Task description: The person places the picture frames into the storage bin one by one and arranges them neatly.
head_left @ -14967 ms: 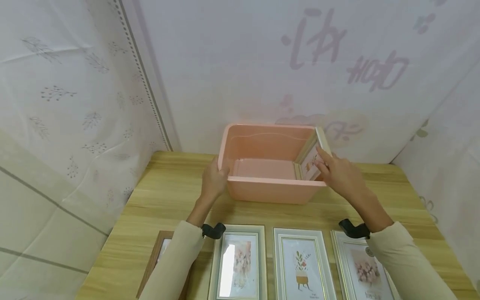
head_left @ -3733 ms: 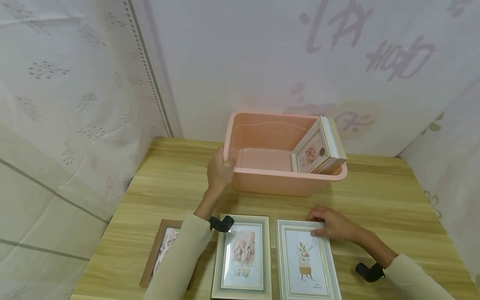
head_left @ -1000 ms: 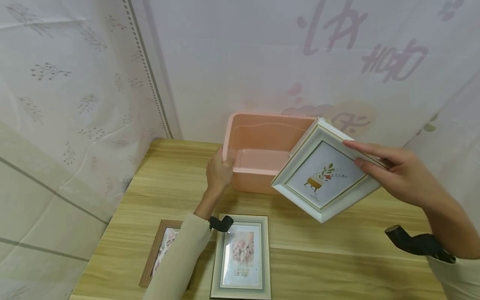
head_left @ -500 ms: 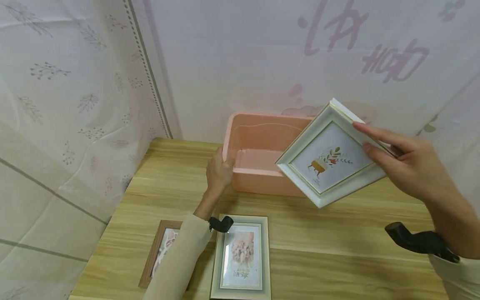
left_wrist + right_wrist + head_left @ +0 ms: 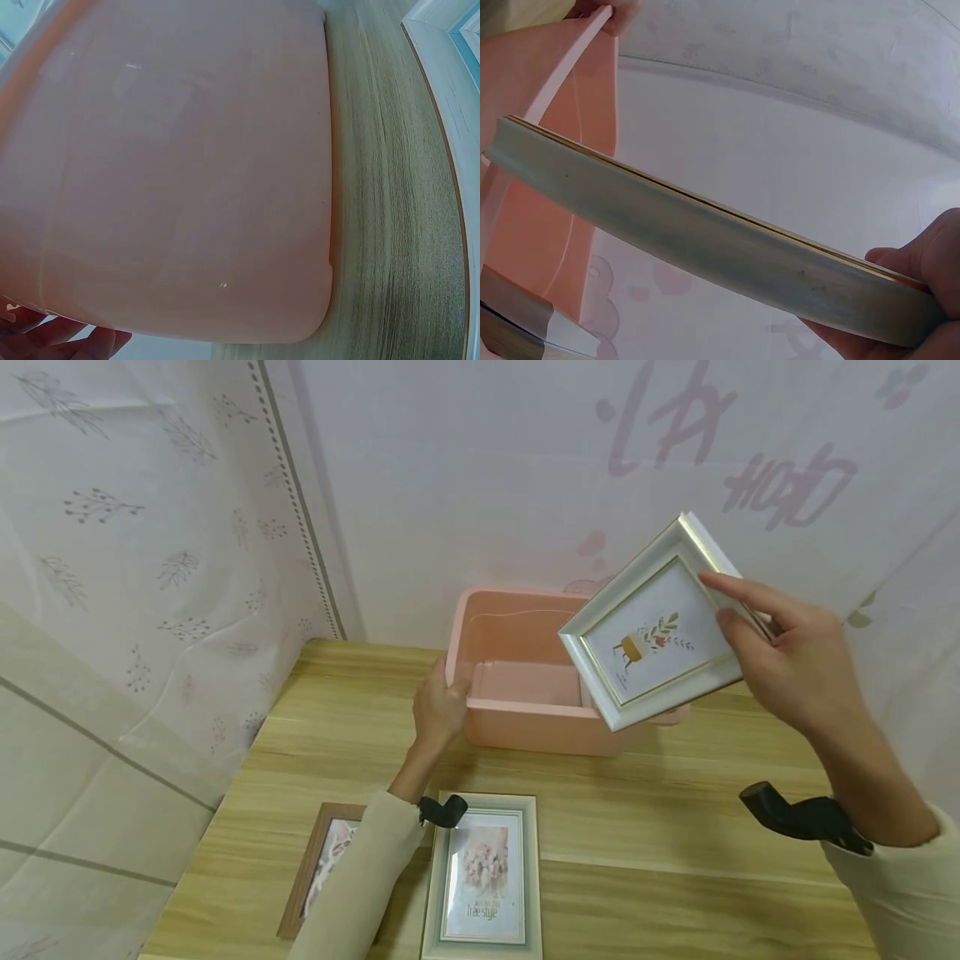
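My left hand (image 5: pixel 438 702) grips the left rim of a pink plastic bin (image 5: pixel 540 727); in the left wrist view its fingers (image 5: pixel 60 337) show at the bin's lower left edge. In my right hand (image 5: pixel 795 652) a white picture frame (image 5: pixel 600 610) with a potted-plant print is pinched by its right edge, thumb on the front. It is tilted, raised over the bin's right side, and hides most of that end. Behind it, stacked picture frames (image 5: pixel 517 322) stand in the bin, seen in the right wrist view.
A pale picture frame (image 5: pixel 531 877) with a flower print lies on the wooden table (image 5: pixel 675 877) in front of the bin. Left of it lies a brown picture frame (image 5: pixel 309 868), partly under my left forearm. A printed cloth wall (image 5: pixel 450 485) rises right behind the bin.
Since the oldest frame, the right-hand flower frame has left the table row. My right hand has lifted the potted-plant frame off the table, then raised and turned it. My left hand stays on the rim.
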Demonstrator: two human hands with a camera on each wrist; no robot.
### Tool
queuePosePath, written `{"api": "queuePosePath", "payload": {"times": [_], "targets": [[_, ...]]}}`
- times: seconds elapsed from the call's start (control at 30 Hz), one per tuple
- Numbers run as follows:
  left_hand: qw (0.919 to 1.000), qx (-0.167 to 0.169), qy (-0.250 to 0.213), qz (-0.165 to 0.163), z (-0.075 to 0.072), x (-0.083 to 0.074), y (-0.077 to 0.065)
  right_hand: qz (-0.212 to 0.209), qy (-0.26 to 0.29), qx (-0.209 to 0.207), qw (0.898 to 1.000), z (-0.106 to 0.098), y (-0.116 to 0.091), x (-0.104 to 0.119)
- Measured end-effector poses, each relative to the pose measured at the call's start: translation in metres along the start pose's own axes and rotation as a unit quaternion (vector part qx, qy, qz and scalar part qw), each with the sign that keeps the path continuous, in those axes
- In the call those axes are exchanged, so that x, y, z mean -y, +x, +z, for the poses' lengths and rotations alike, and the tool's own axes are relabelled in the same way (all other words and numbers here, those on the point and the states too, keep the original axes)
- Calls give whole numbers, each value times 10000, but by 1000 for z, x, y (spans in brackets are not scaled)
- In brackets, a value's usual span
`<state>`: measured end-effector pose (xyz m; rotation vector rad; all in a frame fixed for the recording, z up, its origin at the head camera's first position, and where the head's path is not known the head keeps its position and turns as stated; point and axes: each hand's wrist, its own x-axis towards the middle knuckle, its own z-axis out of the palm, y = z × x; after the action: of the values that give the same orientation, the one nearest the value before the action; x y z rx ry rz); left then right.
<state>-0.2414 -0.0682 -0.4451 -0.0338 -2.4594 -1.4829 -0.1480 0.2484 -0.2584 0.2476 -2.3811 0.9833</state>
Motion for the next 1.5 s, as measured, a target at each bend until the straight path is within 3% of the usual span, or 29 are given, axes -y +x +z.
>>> {"api": "queuePosePath", "payload": {"times": [0.2, 0.5, 0.93, 1.5], "targets": [[10000, 5, -38, 20, 1, 0, 0, 270, -13, -15, 9996, 2, 8, 2], [9999, 66, -68, 56, 1, 1, -1, 1098, -193, 114, 9937, 7, 19, 1], [9999, 20, -47, 118, 5, -1, 1, 867, -770, 641, 9912, 33, 24, -23], [10000, 8, -48, 4, 6, -3, 1, 879, -621, 684, 9918, 60, 21, -49]]}}
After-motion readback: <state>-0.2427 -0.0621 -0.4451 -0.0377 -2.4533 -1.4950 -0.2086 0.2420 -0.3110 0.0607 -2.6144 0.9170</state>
